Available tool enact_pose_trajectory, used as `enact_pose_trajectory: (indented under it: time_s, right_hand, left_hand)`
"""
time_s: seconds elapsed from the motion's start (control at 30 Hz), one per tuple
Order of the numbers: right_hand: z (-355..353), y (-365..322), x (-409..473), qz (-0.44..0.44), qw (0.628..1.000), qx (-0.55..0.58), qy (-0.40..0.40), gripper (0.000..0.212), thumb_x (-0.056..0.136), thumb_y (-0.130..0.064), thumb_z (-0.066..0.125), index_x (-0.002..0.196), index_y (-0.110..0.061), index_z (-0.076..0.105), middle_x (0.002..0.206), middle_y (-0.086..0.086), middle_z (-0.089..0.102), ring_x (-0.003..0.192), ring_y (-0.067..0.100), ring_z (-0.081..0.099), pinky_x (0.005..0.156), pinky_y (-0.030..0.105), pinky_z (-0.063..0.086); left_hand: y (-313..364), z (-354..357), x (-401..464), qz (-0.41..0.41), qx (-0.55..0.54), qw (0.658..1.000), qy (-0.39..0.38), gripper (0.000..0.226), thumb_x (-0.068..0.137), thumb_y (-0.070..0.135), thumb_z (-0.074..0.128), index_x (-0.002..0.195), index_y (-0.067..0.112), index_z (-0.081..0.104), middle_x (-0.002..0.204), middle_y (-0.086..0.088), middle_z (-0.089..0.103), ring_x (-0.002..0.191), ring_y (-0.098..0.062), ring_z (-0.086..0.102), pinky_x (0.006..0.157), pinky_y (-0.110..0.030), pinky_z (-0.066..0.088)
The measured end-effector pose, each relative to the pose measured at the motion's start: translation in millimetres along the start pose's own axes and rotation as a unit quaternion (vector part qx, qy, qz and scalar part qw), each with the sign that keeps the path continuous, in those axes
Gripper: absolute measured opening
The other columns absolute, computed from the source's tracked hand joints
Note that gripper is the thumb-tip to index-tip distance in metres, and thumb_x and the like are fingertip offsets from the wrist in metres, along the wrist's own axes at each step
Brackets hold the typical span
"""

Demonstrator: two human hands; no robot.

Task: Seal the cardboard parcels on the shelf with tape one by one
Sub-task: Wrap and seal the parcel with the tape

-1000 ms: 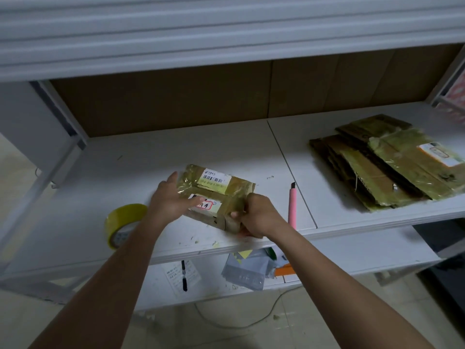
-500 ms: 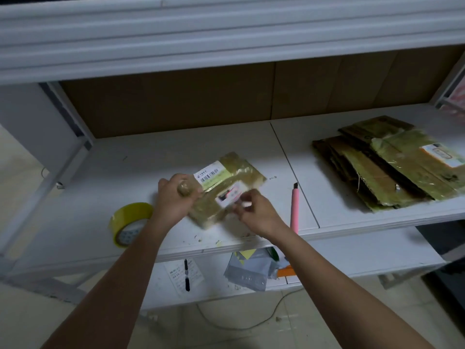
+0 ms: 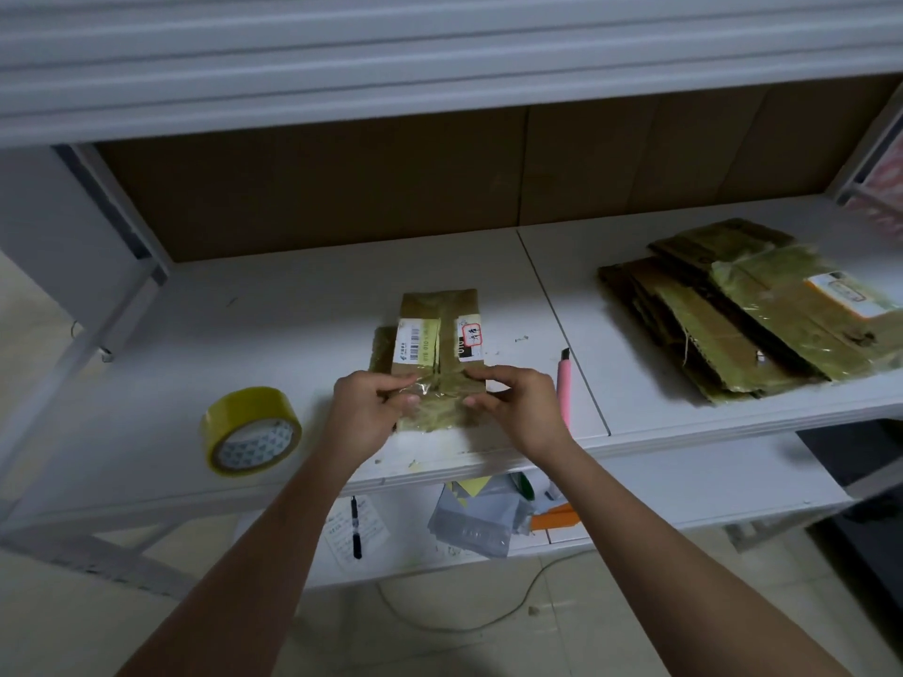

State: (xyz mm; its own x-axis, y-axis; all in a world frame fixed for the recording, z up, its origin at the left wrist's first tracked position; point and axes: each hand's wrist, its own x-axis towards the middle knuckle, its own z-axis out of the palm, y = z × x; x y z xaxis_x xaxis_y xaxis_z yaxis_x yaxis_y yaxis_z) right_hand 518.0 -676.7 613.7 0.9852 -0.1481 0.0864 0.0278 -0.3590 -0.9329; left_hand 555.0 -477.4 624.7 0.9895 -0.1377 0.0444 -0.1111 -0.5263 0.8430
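Note:
A small flat cardboard parcel (image 3: 440, 334) with white labels and yellowish tape lies lengthwise on the white shelf (image 3: 303, 305), near its front edge. My left hand (image 3: 371, 408) pinches the parcel's near left edge between thumb and fingers. My right hand (image 3: 518, 408) pinches its near right edge the same way. A roll of yellow tape (image 3: 251, 430) lies on the shelf to the left of my hands. A pink utility knife (image 3: 564, 383) lies just right of my right hand.
A pile of flattened, taped cardboard parcels (image 3: 752, 305) covers the right part of the shelf. The lower shelf (image 3: 684, 486) holds grey mailer bags (image 3: 474, 520), a paper slip with a black pen (image 3: 355, 527) and an orange item (image 3: 552, 520). A cable runs over the tiled floor.
The parcel has turned from slanted to lengthwise and now lies flat on the shelf. Both hands have moved to its near end.

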Motion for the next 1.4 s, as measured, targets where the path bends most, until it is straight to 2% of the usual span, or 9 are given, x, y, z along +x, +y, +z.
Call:
enact_pose_trajectory:
  time_s: [0.07,0.23,0.4,0.53,0.6,0.77,0.93,1.07,1.4]
  right_hand:
    - [-5.3,4.5,-1.3,-0.010,1.000,-0.018,-0.008,0.032,0.081,-0.006,0.076,0.113,-0.008,0.072,0.115,0.002,0.071,0.090,-0.009,0.064,0.082,0.004,0.046]
    - [-11.4,18.1,-5.8,-0.009,0.999,-0.035,0.007,0.023,0.088,-0.011,0.070,0.111,-0.011,0.073,0.110,-0.008,0.071,0.108,0.004,0.063,0.088,0.004,0.043]
    - [-8.2,13.7,-7.6,-0.024,0.997,-0.068,0.015,0.019,0.090,-0.010,0.067,0.108,-0.010,0.073,0.110,-0.004,0.072,0.105,0.009,0.066,0.096,0.024,0.050]
    - [-11.8,4.7,-8.9,-0.032,0.990,-0.137,-0.014,0.021,0.093,-0.008,0.062,0.113,-0.009,0.067,0.113,0.000,0.071,0.092,0.018,0.070,0.082,0.008,0.044]
    - [-11.7,-4.4,-8.3,-0.022,0.978,-0.206,-0.026,0.030,0.091,-0.006,0.059,0.120,-0.011,0.062,0.113,0.004,0.070,0.091,0.022,0.068,0.080,0.016,0.044]
    - [-7.6,-40.1,-5.3,-0.003,0.938,-0.327,-0.111,0.067,0.075,-0.001,0.062,0.139,-0.010,0.042,0.142,0.016,0.041,0.130,0.035,0.043,0.107,0.042,0.040]
    - [25.4,-80.3,-9.0,-0.166,0.949,-0.263,-0.052,0.045,0.084,0.001,0.056,0.128,-0.011,0.059,0.133,0.012,0.057,0.107,0.026,0.060,0.084,0.020,0.043]
    - [78.9,-85.2,-8.3,-0.171,0.960,-0.172,-0.140,0.032,0.092,0.001,0.052,0.120,-0.008,0.066,0.114,0.009,0.070,0.102,0.018,0.064,0.082,0.005,0.033]
    - [169.6,-54.0,15.3,-0.013,0.932,-0.237,-0.276,0.040,0.104,-0.025,0.040,0.143,-0.032,0.046,0.139,0.013,0.043,0.130,0.031,0.033,0.109,0.033,0.026]
  left_hand:
    - [0.5,4.7,-2.3,0.001,0.014,1.000,-0.001,0.027,0.083,0.004,0.075,0.109,0.011,0.074,0.104,-0.007,0.074,0.066,0.003,0.066,0.061,-0.004,0.048]
    - [2.1,18.8,-8.9,0.023,0.022,0.999,0.010,0.022,0.086,0.007,0.073,0.108,0.009,0.074,0.107,-0.005,0.074,0.079,0.009,0.062,0.072,0.002,0.044]
    - [-3.0,18.6,-14.3,0.042,0.023,0.999,0.021,0.023,0.089,0.010,0.070,0.111,0.014,0.073,0.105,-0.004,0.075,0.077,0.004,0.064,0.076,-0.024,0.055]
    - [2.1,6.6,-14.9,0.024,0.015,0.999,-0.039,0.032,0.091,0.014,0.068,0.122,0.023,0.067,0.114,-0.003,0.073,0.086,-0.009,0.070,0.077,-0.027,0.060]
    - [5.0,-7.8,-14.6,0.026,0.006,0.998,-0.058,0.044,0.091,0.017,0.068,0.132,0.032,0.058,0.127,0.004,0.064,0.086,-0.012,0.068,0.072,-0.026,0.060]
    - [2.6,-60.7,-7.4,0.077,0.193,0.967,0.149,0.029,0.092,0.013,0.065,0.120,0.011,0.069,0.126,-0.012,0.066,0.107,-0.029,0.065,0.097,-0.035,0.048]
    - [-29.7,-104.4,-3.9,-0.095,0.365,0.925,0.034,0.045,0.098,0.041,0.053,0.135,0.017,0.057,0.145,-0.007,0.050,0.135,-0.026,0.044,0.114,-0.043,0.024]
    - [-41.1,-121.0,-9.4,-0.108,0.247,0.962,0.040,0.039,0.092,0.028,0.066,0.126,0.010,0.065,0.133,-0.013,0.059,0.123,-0.031,0.053,0.103,-0.037,0.039]
    - [-59.8,-162.3,-49.2,-0.092,0.006,0.996,0.006,0.025,0.088,0.002,0.068,0.102,0.023,0.067,0.101,0.000,0.066,0.092,-0.019,0.063,0.079,-0.033,0.054]
